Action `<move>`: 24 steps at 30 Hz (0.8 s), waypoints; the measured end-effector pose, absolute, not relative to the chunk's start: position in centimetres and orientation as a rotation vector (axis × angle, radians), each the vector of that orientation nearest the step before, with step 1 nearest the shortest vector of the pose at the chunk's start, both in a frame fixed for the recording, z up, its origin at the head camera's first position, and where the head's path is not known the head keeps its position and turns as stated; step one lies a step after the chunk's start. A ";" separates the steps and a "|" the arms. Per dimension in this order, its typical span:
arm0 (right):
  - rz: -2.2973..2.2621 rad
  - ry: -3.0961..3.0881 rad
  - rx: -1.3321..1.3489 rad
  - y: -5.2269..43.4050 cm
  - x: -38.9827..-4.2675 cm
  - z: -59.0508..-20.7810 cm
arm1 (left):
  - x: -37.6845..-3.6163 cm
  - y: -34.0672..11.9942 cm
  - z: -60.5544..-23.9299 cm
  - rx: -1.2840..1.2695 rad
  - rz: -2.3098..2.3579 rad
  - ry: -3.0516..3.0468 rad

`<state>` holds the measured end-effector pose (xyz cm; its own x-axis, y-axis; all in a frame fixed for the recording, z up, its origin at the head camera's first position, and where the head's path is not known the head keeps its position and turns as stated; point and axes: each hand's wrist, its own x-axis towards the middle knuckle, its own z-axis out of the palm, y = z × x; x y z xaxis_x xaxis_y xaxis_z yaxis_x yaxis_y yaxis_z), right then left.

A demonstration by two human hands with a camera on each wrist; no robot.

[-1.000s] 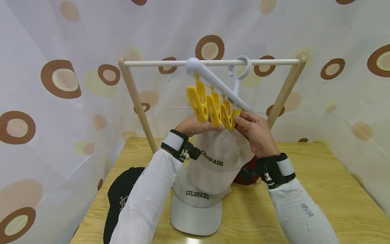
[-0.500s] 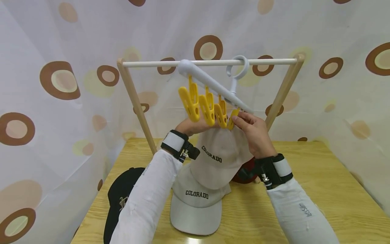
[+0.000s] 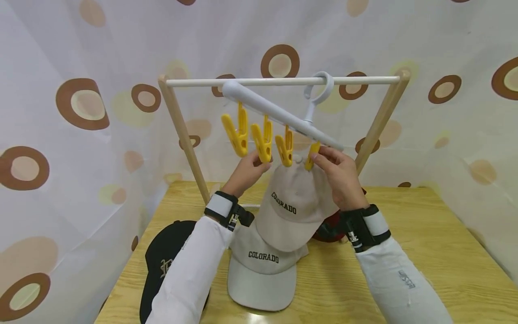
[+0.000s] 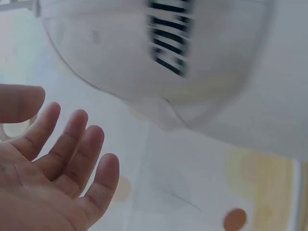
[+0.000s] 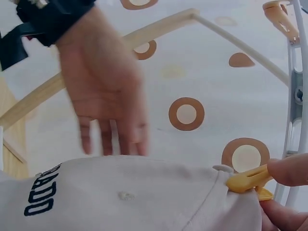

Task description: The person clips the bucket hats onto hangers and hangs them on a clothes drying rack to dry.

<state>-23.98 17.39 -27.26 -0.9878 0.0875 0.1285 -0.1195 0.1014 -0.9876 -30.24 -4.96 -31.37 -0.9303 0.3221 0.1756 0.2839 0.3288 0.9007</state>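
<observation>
A beige COLORADO cap [image 3: 303, 193] hangs tilted under a pale hanger [image 3: 267, 105]. My right hand [image 3: 341, 177] pinches a yellow clip [image 3: 313, 156] at the hanger's right end; in the right wrist view that clip [image 5: 248, 180] bites the cap's edge near the top button. My left hand [image 3: 246, 174] is off to the cap's left, holding nothing. In the left wrist view its fingers [image 4: 72, 139] are spread and slightly bent, apart from the cap. Several other yellow clips, such as the leftmost clip [image 3: 236, 132], dangle along the hanger.
The hanger hooks over a white rail [image 3: 275, 82] on a wooden-legged rack [image 3: 182, 139]. Below stands another light COLORADO cap [image 3: 262, 281] on the wooden table [image 3: 421, 252]. A black cap [image 3: 166, 247] lies left, partly behind my left sleeve. Something dark red [image 3: 332, 222] shows behind the hanging cap.
My left hand has come away from behind the cap's top and moved left. The hanger's near end has swung left with its clips. My right hand keeps its pinch on the clip.
</observation>
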 end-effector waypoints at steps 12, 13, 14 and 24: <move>1.826 -2.249 0.054 18.5 -22.6 -28.3 | -28.4 -8.8 -38.2 0.273 1.487 2.511; 1.809 -2.244 0.054 18.6 -22.3 -28.4 | -28.3 -8.9 -38.5 0.278 1.478 2.510; 1.787 -2.239 0.055 18.7 -22.1 -28.5 | -28.1 -8.9 -38.6 0.290 1.466 2.516; 1.543 -2.121 0.051 18.9 -18.7 -29.9 | -25.8 -8.2 -38.8 0.403 1.319 2.670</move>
<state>-18.66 18.93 -29.92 -0.8679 0.2621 0.4220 -0.3208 0.3529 -0.8789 -25.80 -8.24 -38.80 -0.9548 0.2971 -0.0038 0.1774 0.5805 0.7947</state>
